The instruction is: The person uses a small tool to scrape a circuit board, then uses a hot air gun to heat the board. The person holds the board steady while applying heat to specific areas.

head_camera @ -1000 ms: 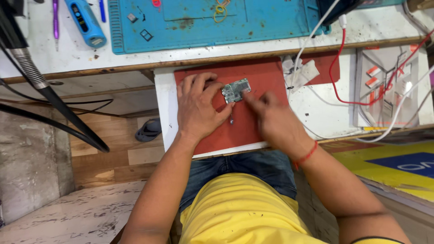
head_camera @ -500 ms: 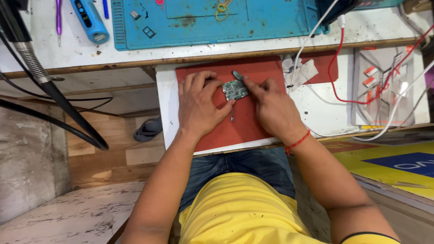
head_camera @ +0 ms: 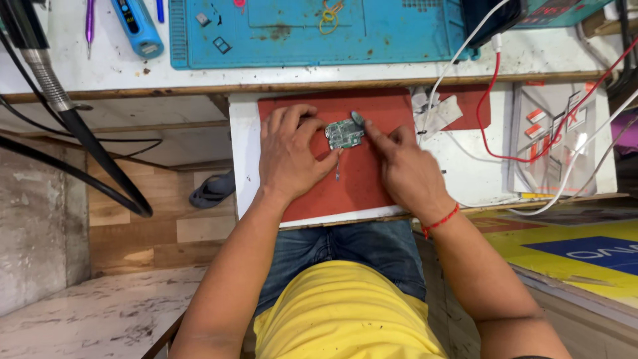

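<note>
Both hands (head_camera: 292,156) (head_camera: 405,169) on circuit board (head_camera: 344,134), prob. pinned.

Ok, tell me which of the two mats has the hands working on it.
The red mat on the pull-out shelf. Both the left hand and right hand rest on it beside a small circuit board; the blue mat lies farther back, untouched.

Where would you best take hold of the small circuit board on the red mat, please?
Probably by its two short edges, pinched from above. The circuit board lies flat on the red mat, so only its edges offer a grip. The left hand covers its left end and the right hand points at its right, leaving the far long edge free.
</note>
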